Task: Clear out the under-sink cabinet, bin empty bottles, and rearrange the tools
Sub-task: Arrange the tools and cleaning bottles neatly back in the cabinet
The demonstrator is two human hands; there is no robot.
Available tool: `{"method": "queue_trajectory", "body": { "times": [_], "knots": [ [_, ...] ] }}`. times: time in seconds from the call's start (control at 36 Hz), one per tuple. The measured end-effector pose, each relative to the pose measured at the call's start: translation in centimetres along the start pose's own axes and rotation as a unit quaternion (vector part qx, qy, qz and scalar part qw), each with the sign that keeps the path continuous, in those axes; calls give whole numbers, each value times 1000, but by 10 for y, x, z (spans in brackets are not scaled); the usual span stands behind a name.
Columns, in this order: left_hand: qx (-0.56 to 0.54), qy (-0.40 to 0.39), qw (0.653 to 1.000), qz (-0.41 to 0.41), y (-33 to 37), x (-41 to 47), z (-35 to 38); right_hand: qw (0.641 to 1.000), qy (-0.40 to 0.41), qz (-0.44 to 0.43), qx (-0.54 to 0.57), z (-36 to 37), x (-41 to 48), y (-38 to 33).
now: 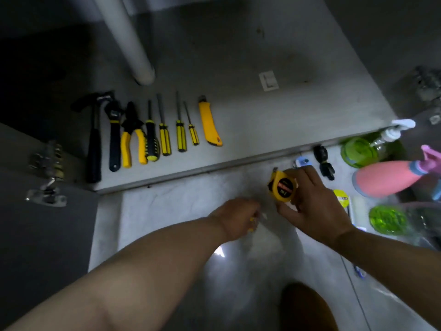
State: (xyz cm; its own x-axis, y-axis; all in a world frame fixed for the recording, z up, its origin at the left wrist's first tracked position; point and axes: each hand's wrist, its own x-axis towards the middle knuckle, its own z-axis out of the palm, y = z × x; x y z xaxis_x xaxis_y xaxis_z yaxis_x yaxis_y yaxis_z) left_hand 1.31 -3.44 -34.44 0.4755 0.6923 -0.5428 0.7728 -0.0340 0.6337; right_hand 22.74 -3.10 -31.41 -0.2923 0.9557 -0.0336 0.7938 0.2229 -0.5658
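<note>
Now your right hand (312, 206) grips the round yellow tape measure (282, 188) above the pale floor (179, 211), probably bound beside the yellow plastic utility knife (210, 121); your left hand (238, 218) curls, its hold unclear.

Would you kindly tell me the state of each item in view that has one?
tape measure: gripped by right hand.
left hand: fingers curled; contents too blurred to tell.
hammer: lying flat on the cabinet floor.
utility knife: lying flat on the cabinet floor.
cabinet door: open.
</note>
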Motion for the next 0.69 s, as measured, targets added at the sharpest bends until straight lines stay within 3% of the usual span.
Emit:
{"method": "queue_trajectory", "body": {
  "times": [0.08,0.25,0.42,0.69],
  "knots": [
    [-5,49,998,42,7,-9,-39,998,48,-20,29,-16,40,-22],
    [-143,173,973,43,12,-12,-144,994,102,9,49,-36,131,-60],
    [-353,294,887,-47,-14,-11,-224,998,59,24,17,-20,205,-72],
    [-311,407,853,-103,-62,21,-264,997,47,61,-32,22,262,-80]
  ]
}}
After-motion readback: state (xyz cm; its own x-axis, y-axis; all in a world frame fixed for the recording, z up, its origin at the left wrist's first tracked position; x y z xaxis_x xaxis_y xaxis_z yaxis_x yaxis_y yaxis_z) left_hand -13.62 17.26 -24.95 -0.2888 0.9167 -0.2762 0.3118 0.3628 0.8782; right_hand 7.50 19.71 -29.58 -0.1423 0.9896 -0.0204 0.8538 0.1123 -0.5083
